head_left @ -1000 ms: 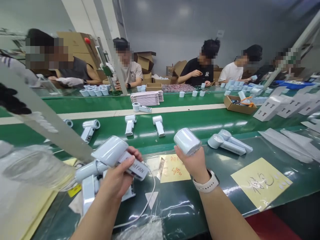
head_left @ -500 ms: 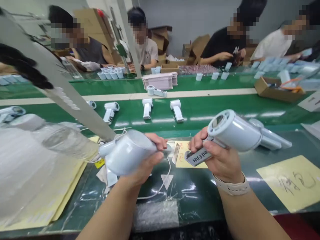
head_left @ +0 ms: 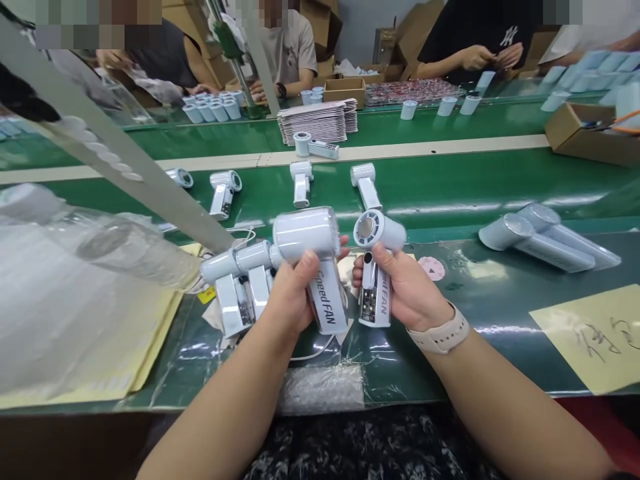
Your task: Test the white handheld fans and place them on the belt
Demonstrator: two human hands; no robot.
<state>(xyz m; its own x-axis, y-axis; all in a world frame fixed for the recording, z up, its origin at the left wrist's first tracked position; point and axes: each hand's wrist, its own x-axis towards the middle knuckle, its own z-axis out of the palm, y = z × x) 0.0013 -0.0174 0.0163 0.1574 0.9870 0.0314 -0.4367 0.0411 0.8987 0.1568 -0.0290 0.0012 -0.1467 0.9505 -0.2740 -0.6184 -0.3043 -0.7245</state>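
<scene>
Along the near edge of the green belt [head_left: 440, 193], head view: the left hand [head_left: 293, 293] is closing narrowly around the handle of a pale blue left fan [head_left: 305, 233], with the thumb lying across the handle and the fingertips showing behind the head. The right hand [head_left: 400, 287] is holding a right fan [head_left: 380, 230] in a similarly narrow wrap, its thumb pressing on the handle front. Both fans are standing head-away: the left fan's long axis is tilting slightly, while the right fan's is running nearly straight from the person toward the belt. Their heads are sitting just beside each other, apart but close, between the hands. Under the left wrist, loose fans [head_left: 233, 303] are lying in a heap beside a plastic film [head_left: 100, 247]. Bubble wrap [head_left: 320, 390] is lying nearer the person, and a watch [head_left: 437, 331] is circling the right wrist. Farther right, more fan parts [head_left: 543, 240] are resting on the bench beside a yellow note [head_left: 590, 337]. Across the belt, a co-worker's hands [head_left: 480, 59] are working on something too small to tell
</scene>
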